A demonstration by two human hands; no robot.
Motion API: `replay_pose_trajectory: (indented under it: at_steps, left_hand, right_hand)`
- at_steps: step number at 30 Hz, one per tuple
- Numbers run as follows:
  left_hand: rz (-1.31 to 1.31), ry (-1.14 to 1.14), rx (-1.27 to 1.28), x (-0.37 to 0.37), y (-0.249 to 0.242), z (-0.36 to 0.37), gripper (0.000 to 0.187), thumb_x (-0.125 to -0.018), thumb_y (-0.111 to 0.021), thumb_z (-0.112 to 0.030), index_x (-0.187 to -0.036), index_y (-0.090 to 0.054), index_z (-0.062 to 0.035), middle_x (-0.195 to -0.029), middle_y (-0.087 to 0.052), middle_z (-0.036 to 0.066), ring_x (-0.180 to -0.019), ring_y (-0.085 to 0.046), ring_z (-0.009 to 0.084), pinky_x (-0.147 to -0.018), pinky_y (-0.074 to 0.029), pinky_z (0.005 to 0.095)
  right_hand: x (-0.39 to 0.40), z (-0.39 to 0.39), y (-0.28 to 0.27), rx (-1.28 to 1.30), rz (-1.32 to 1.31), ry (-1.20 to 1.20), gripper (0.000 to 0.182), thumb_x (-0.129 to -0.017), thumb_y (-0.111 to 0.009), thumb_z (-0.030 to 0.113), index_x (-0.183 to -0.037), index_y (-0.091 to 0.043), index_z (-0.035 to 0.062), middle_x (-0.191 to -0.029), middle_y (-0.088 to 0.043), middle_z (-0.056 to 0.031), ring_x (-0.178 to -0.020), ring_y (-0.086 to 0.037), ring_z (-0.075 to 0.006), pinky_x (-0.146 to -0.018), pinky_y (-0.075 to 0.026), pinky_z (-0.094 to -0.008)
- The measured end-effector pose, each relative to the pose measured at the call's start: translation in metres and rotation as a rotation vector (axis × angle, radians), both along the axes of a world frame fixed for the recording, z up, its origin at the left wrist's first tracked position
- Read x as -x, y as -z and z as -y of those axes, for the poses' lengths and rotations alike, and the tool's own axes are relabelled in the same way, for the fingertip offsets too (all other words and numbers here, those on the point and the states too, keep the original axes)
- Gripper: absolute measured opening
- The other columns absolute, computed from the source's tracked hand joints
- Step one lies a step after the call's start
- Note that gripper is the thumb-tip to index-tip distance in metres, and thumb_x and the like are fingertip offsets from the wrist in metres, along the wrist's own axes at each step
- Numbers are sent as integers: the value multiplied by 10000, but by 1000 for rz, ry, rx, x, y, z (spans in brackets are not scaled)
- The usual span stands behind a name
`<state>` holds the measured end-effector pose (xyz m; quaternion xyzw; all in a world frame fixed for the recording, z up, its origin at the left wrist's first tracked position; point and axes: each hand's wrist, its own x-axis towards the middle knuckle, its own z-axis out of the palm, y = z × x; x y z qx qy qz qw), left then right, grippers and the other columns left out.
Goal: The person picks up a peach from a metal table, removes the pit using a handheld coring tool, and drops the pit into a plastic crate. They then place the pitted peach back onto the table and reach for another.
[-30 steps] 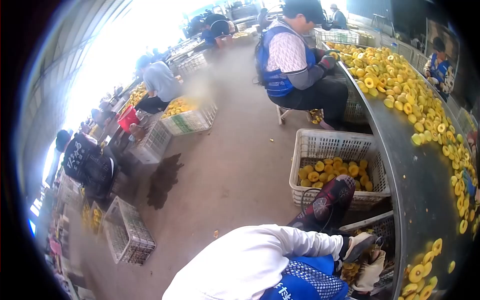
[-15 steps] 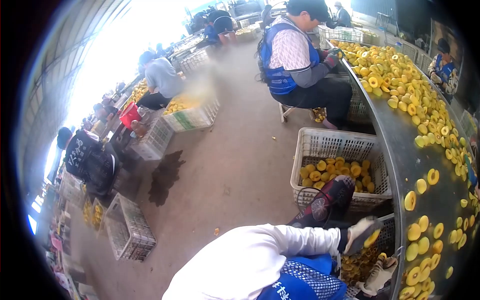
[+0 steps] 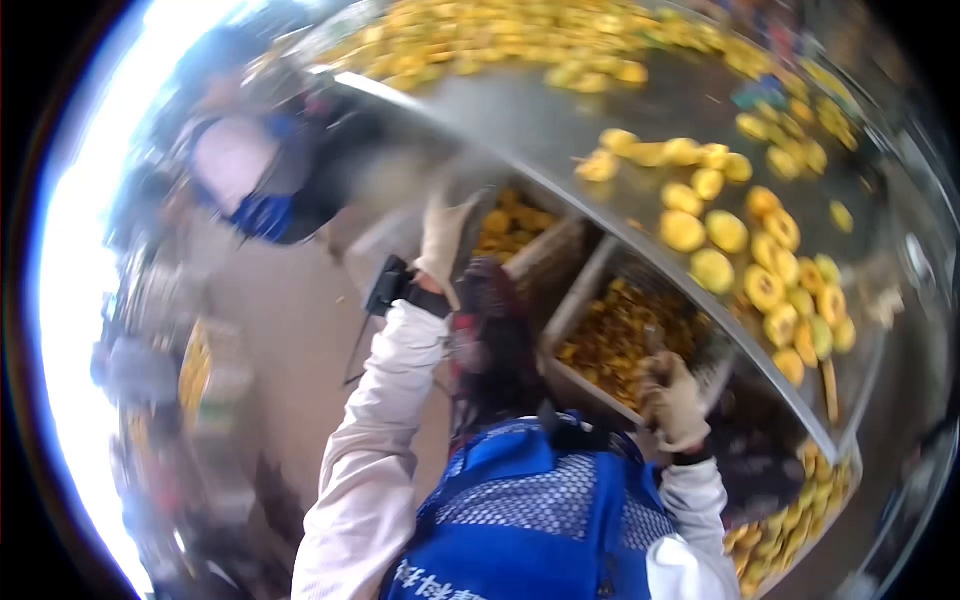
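My left hand [image 3: 445, 245], in a pale glove with a dark grip side, is raised left of the table edge. Its fingers look stretched out, though blurred, and no object shows in them. Above the front of a crate [image 3: 580, 375] of yellow-brown fruit pieces [image 3: 630, 325], my right hand [image 3: 675, 405] is closed, also gloved. Something thin seems to stick up from its fingers, too blurred to name. Beyond it, halved yellow peaches [image 3: 727, 230] lie on the metal table [image 3: 560, 150], several with hollow centres upward.
Another crate with peach halves [image 3: 512, 225] stands beyond my knees. A container of yellow fruit [image 3: 790, 530] is at lower right. The table's metal rim [image 3: 640, 245] runs diagonally past my hands. A person in a blue vest [image 3: 240, 170] sits at upper left.
The view has swung right and down towards the table and crates. My left hand, earlier over the near crate with a peach half, is now raised further left without it visible.
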<state>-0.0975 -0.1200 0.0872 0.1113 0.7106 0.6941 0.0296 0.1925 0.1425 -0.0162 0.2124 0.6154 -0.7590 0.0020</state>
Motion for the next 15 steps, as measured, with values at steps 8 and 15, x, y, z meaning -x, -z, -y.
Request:
replay_pose_trajectory:
  at_steps: [8, 15]
  left_hand:
    - [-599, 241, 804, 64, 55, -154, 463, -881, -701, -339, -1252, -627, -73, -1151, -637, 234, -1083, -591, 439, -958, -499, 447]
    - [-409, 713, 357, 201, 167, -220, 387, -913, -623, -230, -1271, -607, -83, -1196, -675, 169, -1122, -621, 339, -909, -502, 406]
  right_hand:
    - [-37, 16, -28, -564, 231, 14, 311, -936, -671, 336, -1081, -633, 64, -861, -705, -188, -856, -694, -389, -717, -535, -417]
    - [-49, 3, -28, -384, 310, 0, 393, -924, -691, 380, -1132, -619, 55, -996, -715, -201, -987, -693, -379, -831, -530, -415]
